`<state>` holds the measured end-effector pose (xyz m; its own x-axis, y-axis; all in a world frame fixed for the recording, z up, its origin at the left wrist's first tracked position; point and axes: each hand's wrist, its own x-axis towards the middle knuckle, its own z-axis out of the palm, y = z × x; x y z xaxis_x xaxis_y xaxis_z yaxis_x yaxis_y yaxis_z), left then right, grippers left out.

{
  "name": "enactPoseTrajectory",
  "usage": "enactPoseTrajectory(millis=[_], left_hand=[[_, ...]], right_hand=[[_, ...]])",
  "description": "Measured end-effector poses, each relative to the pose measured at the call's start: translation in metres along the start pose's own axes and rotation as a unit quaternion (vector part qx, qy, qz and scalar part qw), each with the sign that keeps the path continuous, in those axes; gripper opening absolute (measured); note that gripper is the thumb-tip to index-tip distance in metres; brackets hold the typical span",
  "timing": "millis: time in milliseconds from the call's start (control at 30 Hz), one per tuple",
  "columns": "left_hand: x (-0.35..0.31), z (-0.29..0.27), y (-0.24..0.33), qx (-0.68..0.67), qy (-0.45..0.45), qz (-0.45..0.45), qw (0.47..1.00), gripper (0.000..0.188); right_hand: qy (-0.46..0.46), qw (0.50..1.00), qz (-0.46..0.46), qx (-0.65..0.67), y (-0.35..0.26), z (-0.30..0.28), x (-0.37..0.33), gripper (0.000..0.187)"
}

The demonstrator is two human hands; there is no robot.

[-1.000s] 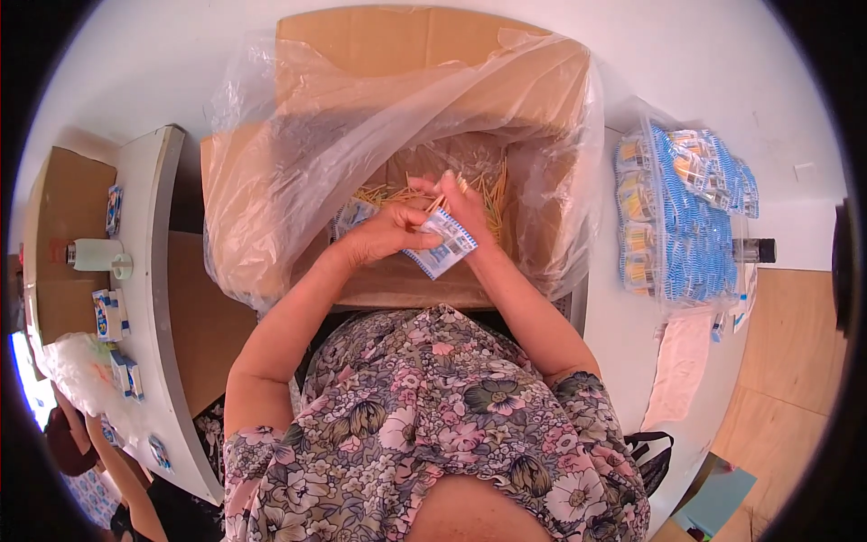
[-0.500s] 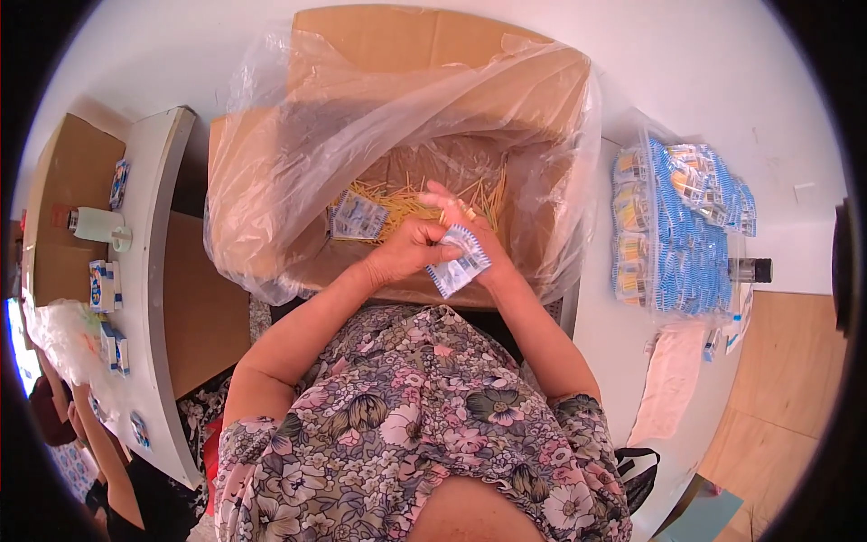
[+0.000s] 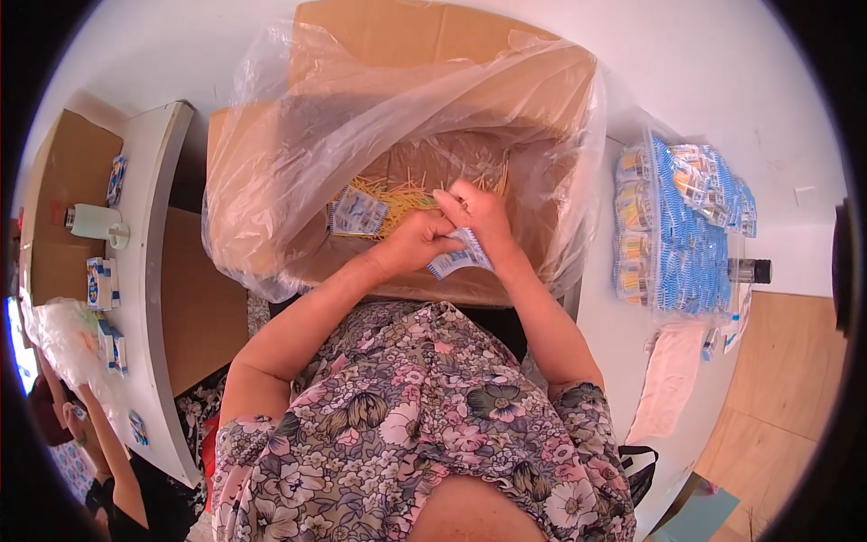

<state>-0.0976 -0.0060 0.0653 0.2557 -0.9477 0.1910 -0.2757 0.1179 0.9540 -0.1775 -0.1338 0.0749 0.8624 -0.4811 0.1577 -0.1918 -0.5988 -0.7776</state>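
Over a large cardboard box [image 3: 442,59], both hands meet around one small clear sachet with blue-striped edges [image 3: 462,258]. My left hand [image 3: 417,238] pinches the sachet near its upper end. My right hand [image 3: 480,217] is closed right beside it, its fingers curled at the sachet's top; what they hold, if anything, is hidden. Below the hands, thin yellow sticks [image 3: 417,194] lie loose in the box. Another clear sachet with blue edges [image 3: 358,213] rests on the sticks, left of my hands.
A clear plastic liner [image 3: 248,194] drapes over the box. At right, a clear bin of filled blue-edged sachets [image 3: 691,244] stands beside a pink cloth [image 3: 664,384]. On the left shelf are a pale green bottle [image 3: 95,221] and small blue-white packs [image 3: 101,284]. Another person's arm [image 3: 110,447] shows lower left.
My right hand has curled its fingers and come in closer against my left hand. The sachet between them has turned flatter and is more covered by the fingers.
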Motion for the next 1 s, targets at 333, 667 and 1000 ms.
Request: enactPoseTrajectory(millis=[333, 667, 1000], left_hand=[[-0.019, -0.027, -0.029, -0.246, -0.013, -0.254, 0.935, 0.021], [-0.021, -0.034, -0.033, -0.156, 0.04, -0.209, 0.965, 0.011], [-0.021, -0.032, -0.032, -0.189, 0.015, -0.24, 0.952, 0.011]], right_hand=[[-0.26, 0.927, -0.032, -0.269, 0.055, 0.014, -0.033, 0.017], [-0.147, 0.98, 0.125, 0.045, 0.005, -0.047, -0.006, 0.025], [-0.147, 0.964, 0.126, 0.185, -0.012, -0.053, 0.004, 0.032]])
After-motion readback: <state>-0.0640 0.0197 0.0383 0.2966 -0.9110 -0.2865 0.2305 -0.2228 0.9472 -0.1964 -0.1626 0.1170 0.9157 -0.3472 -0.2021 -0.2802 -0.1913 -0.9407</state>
